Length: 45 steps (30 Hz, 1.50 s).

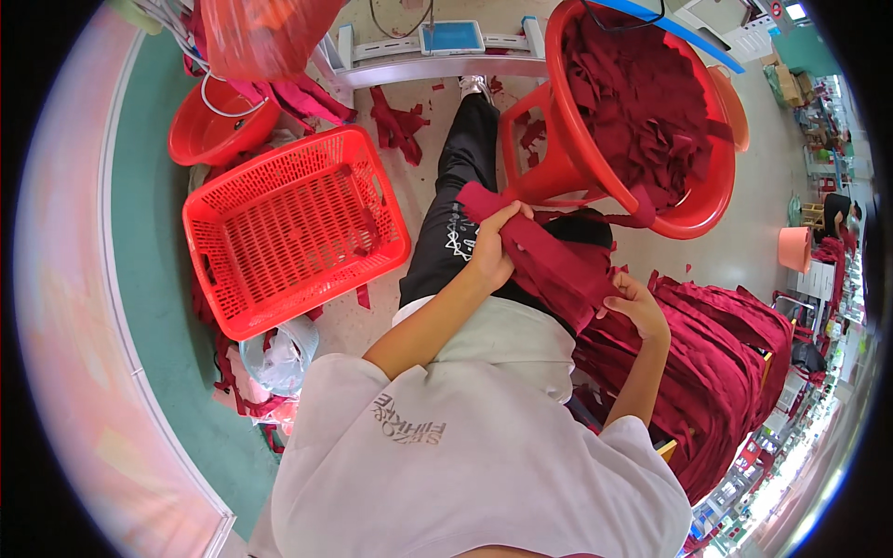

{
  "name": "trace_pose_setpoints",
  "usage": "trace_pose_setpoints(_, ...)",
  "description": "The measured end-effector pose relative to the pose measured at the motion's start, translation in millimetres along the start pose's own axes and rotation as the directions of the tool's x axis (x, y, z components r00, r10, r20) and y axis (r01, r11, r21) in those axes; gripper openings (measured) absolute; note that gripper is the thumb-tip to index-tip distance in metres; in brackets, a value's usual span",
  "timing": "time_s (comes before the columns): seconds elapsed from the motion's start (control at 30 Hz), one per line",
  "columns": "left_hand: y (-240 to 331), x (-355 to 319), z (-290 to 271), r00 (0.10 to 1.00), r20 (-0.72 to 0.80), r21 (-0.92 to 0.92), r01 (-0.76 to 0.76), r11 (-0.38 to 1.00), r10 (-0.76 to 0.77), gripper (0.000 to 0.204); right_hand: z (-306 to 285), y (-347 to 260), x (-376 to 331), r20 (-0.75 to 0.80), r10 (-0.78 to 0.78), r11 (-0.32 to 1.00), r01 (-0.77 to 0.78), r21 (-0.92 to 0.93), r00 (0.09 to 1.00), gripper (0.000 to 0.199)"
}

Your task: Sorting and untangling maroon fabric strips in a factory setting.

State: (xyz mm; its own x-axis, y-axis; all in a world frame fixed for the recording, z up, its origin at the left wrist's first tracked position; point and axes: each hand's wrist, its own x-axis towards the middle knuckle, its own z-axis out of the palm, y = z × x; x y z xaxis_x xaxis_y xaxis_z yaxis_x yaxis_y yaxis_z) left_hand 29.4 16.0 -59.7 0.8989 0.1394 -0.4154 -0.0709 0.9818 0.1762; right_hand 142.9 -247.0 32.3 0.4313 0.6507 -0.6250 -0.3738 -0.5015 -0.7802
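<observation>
Across my lap a folded piece of dark red fabric (549, 262) is stretched between my two hands. My left hand (496, 246) is closed around its upper left part, thumb on top. At the lower right edge my right hand (636, 307) pinches the cloth between thumb and fingers. A large red basin (693, 219), heaped with dark red fabric pieces (642, 112), stands on a red plastic stool (535, 139) just beyond. To my right a thick pile of long dark red fabric strips (698, 372) lies beside my forearm.
An orange-red plastic basket (298, 321) with a few scraps stands at my left, near a smaller red basin (209, 130) and a clear bag-lined bin (279, 358). A metal machine frame (437, 67) crosses ahead. Scraps (398, 128) lie on the floor; a green-and-white wall runs along the left.
</observation>
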Motion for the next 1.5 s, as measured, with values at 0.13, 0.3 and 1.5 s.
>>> trace_pose_setpoints(0.13, 2.3, -2.7, 6.0, 0.993, -0.087, -0.052, -0.081, 0.995, 0.076, 0.026, 10.8, -22.5, -14.1, 0.065, 0.199, 0.974, -0.190, -0.124, 0.978, 0.026)
trace_pose_setpoints(0.3, 20.6, 3.5, 3.3, 0.987, 0.114, -0.263, -0.077, 0.962, 0.110, 0.029, -5.3, 14.8, -16.7, -0.153, 0.338, 0.612, -0.340, -0.714, 0.929, 0.029)
trace_pose_setpoints(1.5, 61.3, -0.5, -124.9, 0.967, -0.223, -0.206, -0.173, 0.963, 0.126, 0.028, -169.2, -116.4, 123.1, -0.267, -0.723, 0.461, 0.157, -0.873, 0.637, 0.037)
